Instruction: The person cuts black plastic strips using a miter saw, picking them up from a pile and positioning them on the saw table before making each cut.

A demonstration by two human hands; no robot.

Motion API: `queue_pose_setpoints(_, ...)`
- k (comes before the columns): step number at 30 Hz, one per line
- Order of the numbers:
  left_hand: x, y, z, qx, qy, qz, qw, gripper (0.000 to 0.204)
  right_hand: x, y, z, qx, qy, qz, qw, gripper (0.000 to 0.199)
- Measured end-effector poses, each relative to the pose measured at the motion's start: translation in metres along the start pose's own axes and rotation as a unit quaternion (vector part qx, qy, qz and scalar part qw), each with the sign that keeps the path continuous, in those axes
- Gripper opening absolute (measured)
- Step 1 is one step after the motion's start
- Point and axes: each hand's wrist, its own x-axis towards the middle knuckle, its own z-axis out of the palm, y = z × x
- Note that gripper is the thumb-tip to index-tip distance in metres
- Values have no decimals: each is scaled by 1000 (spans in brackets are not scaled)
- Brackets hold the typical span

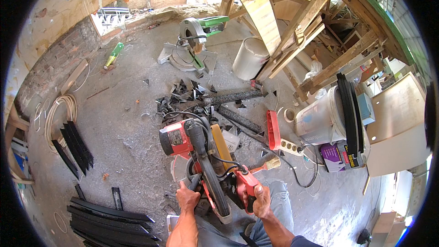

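A red and black miter saw [212, 178] stands on the floor right in front of me, its blade guard pointing toward me. My right hand [262, 200] is wrapped round the red handle [247, 190] of the saw. On the other side of the blade, my left hand [187, 196] is closed low by the saw's base, against a short dark grey part [195, 182]; its fingers hide what they grip. Behind the saw lies a heap of small black offcuts [185, 93], with dark speckled bars [235, 97] beside it.
Black strips [109, 217] are stacked at the lower left, more strips [77, 146] near a coiled hose [57, 119]. A green miter saw [194, 41] stands farther back. To the right are a power strip [290, 147], cables, a paintbrush [270, 163] and a white bucket [320, 116].
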Motion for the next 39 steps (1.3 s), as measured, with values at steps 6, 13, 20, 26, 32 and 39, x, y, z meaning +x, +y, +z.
queue_pose_setpoints(6,0,-1,0,-3,-3,1,1000,56,0,3,-1,-4,2,-6,1000,71)
queue_pose_setpoints(13,-2,4,-3,-27,5,-12,1000,49,-1,5,-1,-2,5,0,1000,71)
queue_pose_setpoints(20,-6,11,-12,-24,-5,-18,1000,48,0,4,-1,5,-1,-4,1000,72)
queue_pose_setpoints(26,-2,2,-2,-8,2,-1,1000,54,-1,5,-1,1,6,-5,1000,72)
queue_pose_setpoints(32,-2,4,-4,1,4,-2,1000,51,-1,4,0,-4,9,-9,1000,71)
queue_pose_setpoints(39,-7,12,-13,-20,-2,-13,1000,47,-2,7,-2,-2,2,-4,1000,70)
